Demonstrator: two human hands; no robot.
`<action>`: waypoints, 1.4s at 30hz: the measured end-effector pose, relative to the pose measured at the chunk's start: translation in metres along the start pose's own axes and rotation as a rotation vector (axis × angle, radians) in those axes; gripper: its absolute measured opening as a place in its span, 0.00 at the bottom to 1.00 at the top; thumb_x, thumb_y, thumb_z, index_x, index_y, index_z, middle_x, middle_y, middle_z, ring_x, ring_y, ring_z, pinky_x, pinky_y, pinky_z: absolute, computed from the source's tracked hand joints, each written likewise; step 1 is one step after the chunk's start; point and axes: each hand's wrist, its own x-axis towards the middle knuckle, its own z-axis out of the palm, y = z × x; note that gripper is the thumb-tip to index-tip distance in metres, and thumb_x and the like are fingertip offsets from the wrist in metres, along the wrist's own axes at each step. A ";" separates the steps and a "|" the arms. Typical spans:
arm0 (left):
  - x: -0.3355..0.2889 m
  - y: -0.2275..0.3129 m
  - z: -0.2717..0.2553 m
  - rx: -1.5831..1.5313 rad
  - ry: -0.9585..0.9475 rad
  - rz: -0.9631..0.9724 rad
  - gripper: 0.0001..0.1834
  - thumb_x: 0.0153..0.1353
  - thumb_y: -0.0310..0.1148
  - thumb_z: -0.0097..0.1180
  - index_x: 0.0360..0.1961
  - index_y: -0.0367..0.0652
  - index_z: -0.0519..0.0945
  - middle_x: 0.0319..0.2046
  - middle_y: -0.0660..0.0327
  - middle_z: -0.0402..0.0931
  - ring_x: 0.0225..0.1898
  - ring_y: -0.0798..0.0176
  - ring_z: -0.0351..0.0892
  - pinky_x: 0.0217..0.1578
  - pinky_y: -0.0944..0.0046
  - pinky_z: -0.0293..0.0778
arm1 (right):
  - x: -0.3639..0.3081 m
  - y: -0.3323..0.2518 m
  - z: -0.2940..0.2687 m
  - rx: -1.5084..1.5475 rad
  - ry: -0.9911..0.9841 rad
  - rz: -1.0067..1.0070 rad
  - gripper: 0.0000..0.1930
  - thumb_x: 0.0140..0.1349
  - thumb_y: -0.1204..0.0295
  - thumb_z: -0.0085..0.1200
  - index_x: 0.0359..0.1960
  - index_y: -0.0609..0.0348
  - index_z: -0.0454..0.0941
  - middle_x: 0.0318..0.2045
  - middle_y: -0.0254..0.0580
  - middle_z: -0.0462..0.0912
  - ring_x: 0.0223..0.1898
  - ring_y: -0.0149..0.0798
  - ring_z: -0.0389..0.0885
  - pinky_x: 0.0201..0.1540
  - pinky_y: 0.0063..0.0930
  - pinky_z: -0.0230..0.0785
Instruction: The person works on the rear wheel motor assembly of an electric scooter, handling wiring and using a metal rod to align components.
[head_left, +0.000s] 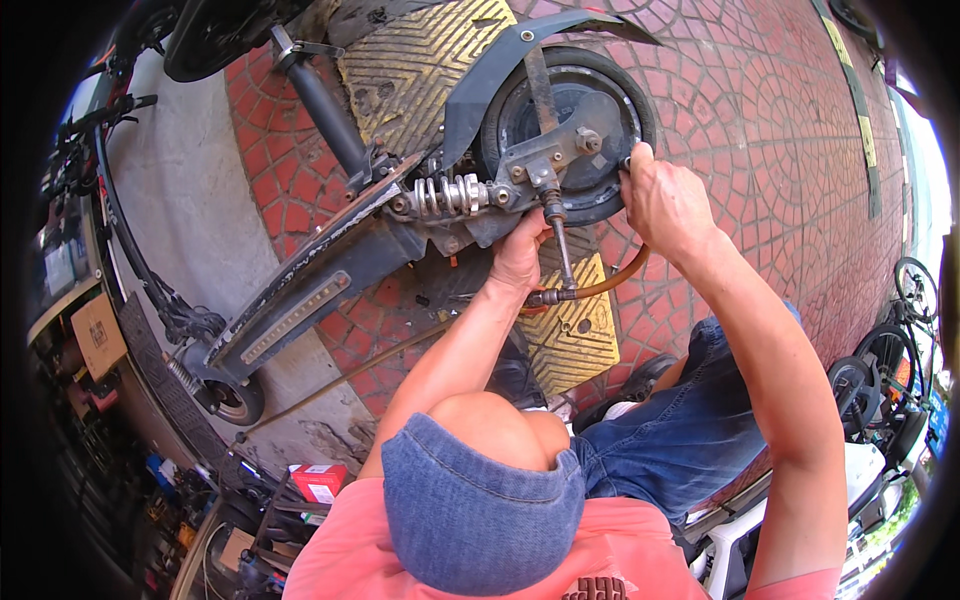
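A kick scooter (320, 275) stretches from lower left to upper middle, its rear wheel (575, 130) with black tyre under a dark mudguard (490, 75). My left hand (518, 255) reaches under the tyre's lower left edge and grips it; most fingertips are hidden. At the tyre's right edge my right hand (665, 195) is closed, a small dark piece at its fingertips. An orange-brown hose (620, 278) curves from a metal fitting (550, 297) up behind my right wrist. Above the fitting, a thin metal rod (563, 250) runs toward the wheel bracket. A coil spring (450, 194) sits left of the wheel.
Yellow ribbed ramp blocks (570, 340) lie on the red paving (760, 130). Another scooter (120, 215) stands at far left, beside cluttered shelves and a red-and-white box (318, 482). Bicycles (880, 360) and a white vehicle (735, 550) are at right.
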 end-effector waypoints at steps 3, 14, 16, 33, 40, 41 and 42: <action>0.002 0.002 -0.005 -0.002 -0.058 -0.017 0.21 0.67 0.27 0.62 0.61 0.40 0.78 0.51 0.60 0.81 0.51 0.62 0.84 0.54 0.54 0.83 | 0.001 -0.001 0.000 0.007 -0.019 0.012 0.12 0.74 0.67 0.53 0.38 0.64 0.68 0.19 0.58 0.81 0.25 0.63 0.85 0.30 0.52 0.78; 0.000 -0.001 -0.003 0.013 -0.023 0.000 0.17 0.67 0.36 0.66 0.54 0.43 0.83 0.46 0.65 0.83 0.46 0.67 0.83 0.49 0.61 0.81 | 0.000 -0.004 -0.004 0.007 -0.033 0.049 0.10 0.71 0.69 0.53 0.37 0.64 0.71 0.22 0.61 0.84 0.28 0.61 0.87 0.32 0.52 0.80; 0.002 0.000 -0.002 -0.003 -0.029 -0.013 0.21 0.66 0.29 0.63 0.59 0.39 0.79 0.49 0.59 0.81 0.49 0.60 0.85 0.52 0.56 0.86 | -0.003 0.006 0.003 0.057 0.045 0.050 0.11 0.73 0.68 0.52 0.39 0.65 0.71 0.25 0.59 0.85 0.27 0.56 0.88 0.29 0.49 0.80; -0.003 0.025 -0.001 0.171 -0.109 -0.170 0.16 0.68 0.39 0.63 0.50 0.41 0.81 0.44 0.55 0.87 0.45 0.52 0.90 0.41 0.57 0.85 | -0.181 -0.060 0.134 0.747 -0.625 0.241 0.12 0.66 0.69 0.53 0.42 0.64 0.84 0.39 0.59 0.89 0.37 0.54 0.91 0.45 0.47 0.82; -0.003 0.023 0.001 0.178 -0.100 -0.121 0.15 0.65 0.41 0.67 0.47 0.46 0.82 0.42 0.62 0.86 0.42 0.57 0.91 0.36 0.62 0.83 | -0.183 -0.037 0.135 0.455 -0.281 0.337 0.13 0.63 0.65 0.58 0.42 0.62 0.80 0.41 0.59 0.87 0.44 0.61 0.87 0.49 0.53 0.78; -0.003 0.023 0.000 0.177 -0.098 -0.125 0.15 0.66 0.41 0.67 0.47 0.46 0.82 0.42 0.62 0.86 0.42 0.57 0.91 0.36 0.62 0.83 | -0.180 -0.043 0.135 0.472 -0.255 0.301 0.13 0.63 0.65 0.60 0.43 0.62 0.79 0.41 0.58 0.86 0.45 0.61 0.86 0.49 0.53 0.78; -0.003 0.022 0.000 0.176 -0.099 -0.129 0.15 0.66 0.42 0.67 0.47 0.46 0.82 0.42 0.63 0.86 0.42 0.57 0.90 0.36 0.62 0.83 | -0.175 -0.050 0.133 0.488 -0.227 0.267 0.14 0.63 0.64 0.61 0.43 0.62 0.79 0.42 0.58 0.86 0.45 0.60 0.86 0.49 0.52 0.78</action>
